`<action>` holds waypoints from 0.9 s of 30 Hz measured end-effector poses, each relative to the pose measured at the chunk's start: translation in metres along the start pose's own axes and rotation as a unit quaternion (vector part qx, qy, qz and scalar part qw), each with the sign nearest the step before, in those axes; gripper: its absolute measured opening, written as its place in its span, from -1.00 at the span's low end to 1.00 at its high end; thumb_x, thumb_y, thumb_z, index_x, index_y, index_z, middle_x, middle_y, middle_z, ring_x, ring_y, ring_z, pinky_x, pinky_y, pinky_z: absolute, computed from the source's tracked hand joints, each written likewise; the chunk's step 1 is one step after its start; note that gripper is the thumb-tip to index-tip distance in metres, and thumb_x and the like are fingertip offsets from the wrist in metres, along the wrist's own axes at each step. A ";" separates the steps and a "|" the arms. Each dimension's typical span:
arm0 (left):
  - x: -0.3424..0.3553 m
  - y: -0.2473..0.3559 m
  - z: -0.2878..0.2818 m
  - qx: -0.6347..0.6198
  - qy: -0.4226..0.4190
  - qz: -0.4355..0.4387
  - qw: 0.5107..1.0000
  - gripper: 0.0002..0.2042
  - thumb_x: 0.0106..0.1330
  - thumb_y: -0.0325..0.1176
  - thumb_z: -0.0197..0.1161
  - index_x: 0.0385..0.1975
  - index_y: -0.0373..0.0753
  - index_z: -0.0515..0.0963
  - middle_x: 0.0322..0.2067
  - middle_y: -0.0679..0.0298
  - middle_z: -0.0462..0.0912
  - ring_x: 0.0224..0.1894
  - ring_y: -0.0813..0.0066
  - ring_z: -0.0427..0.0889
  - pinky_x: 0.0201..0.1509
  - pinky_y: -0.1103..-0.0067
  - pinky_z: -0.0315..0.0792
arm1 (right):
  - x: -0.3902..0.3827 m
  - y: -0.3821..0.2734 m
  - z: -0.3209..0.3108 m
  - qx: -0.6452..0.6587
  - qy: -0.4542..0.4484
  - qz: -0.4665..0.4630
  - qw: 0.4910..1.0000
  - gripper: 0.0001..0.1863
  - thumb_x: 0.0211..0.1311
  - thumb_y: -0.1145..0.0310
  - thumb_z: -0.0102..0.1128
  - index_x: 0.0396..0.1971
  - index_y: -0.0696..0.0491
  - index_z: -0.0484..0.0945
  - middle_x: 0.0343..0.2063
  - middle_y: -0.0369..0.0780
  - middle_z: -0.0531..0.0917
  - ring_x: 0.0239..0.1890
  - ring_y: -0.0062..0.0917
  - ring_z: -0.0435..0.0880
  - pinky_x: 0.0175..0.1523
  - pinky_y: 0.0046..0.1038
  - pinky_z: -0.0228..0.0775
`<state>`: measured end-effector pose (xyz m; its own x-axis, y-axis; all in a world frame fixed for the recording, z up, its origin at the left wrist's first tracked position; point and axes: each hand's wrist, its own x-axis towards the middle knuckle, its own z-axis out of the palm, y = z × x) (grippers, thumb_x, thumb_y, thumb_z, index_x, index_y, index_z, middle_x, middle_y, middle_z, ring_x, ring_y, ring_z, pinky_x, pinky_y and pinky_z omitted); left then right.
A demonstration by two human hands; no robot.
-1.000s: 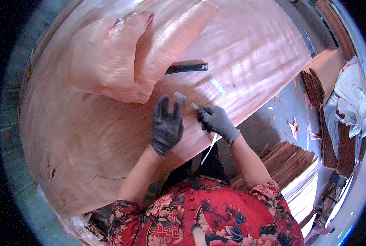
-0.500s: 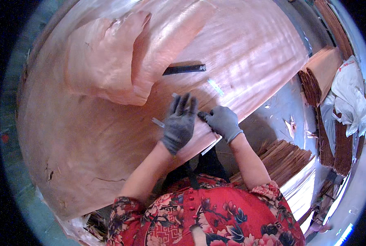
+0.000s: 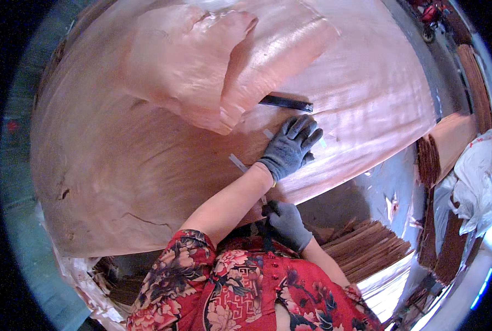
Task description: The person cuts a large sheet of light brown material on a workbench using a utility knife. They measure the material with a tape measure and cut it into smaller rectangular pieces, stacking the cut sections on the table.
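Note:
A broad, thin reddish wood veneer sheet (image 3: 130,187) spreads out before me. My left hand (image 3: 291,146), in a grey glove, lies on it with the fingers stretched out. Short pale tape strips (image 3: 238,163) stick to the veneer around that hand. Closer to my body, my right hand (image 3: 287,225), also gloved, is closed at the sheet's near edge. A small pale strip shows by its fingertips, but what they grip is hidden. Beyond my left hand lies a dark flat bar (image 3: 292,103), partly under a loose, curled piece of veneer (image 3: 185,60).
Stacked veneer strips (image 3: 367,248) lie low at my right. Farther right are a folded veneer bundle (image 3: 452,140) and a white plastic bag (image 3: 476,182). The veneer has a crack (image 3: 146,220) near its left front edge.
My left hand has moved right and farther away and now rests flat on the veneer. My right hand has drawn back toward my body, to the near edge. The view has shifted.

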<state>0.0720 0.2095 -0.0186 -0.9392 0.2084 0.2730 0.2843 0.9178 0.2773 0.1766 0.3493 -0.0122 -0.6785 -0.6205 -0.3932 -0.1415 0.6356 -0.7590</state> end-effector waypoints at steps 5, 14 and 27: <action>-0.031 -0.008 -0.039 -0.099 0.012 0.051 0.994 -0.31 0.11 0.12 0.04 0.20 -0.14 0.21 0.25 0.05 0.12 0.31 0.08 -0.02 0.35 0.16 -0.18 | -0.018 0.014 -0.049 0.107 0.016 0.102 0.989 -0.80 0.12 0.33 0.06 -0.39 0.15 0.56 -0.47 0.02 0.59 -0.39 -0.27 0.65 -0.31 -0.38 0.42; -0.074 -0.046 -0.031 -0.097 0.074 0.035 0.992 -0.24 0.05 0.17 0.06 0.17 -0.25 0.20 0.22 -0.07 0.07 0.29 -0.01 0.01 0.32 0.12 -0.10 | -0.012 -0.037 -0.070 0.255 0.059 0.129 0.956 -0.79 0.27 0.32 0.01 -0.34 0.14 0.55 -0.74 -0.41 0.39 -0.75 -0.78 0.29 -0.66 -0.68 0.07; -0.230 -0.024 -0.125 0.001 0.276 -0.329 0.903 -0.28 -0.01 -0.21 0.29 0.19 -0.33 0.19 0.17 -0.16 0.17 0.20 -0.17 0.17 0.24 0.14 0.08 | 0.033 -0.003 -0.118 0.167 0.080 0.051 0.981 -0.76 0.25 0.31 0.01 -0.55 0.13 0.47 -0.77 -0.28 0.45 -0.80 -0.67 0.36 -0.70 -0.63 0.15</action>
<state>0.3053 0.0974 0.0268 -0.6658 -0.5821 0.4668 -0.3010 0.7820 0.5458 0.0694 0.3805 0.0385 -0.7853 -0.4643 -0.4095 0.1585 0.4886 -0.8580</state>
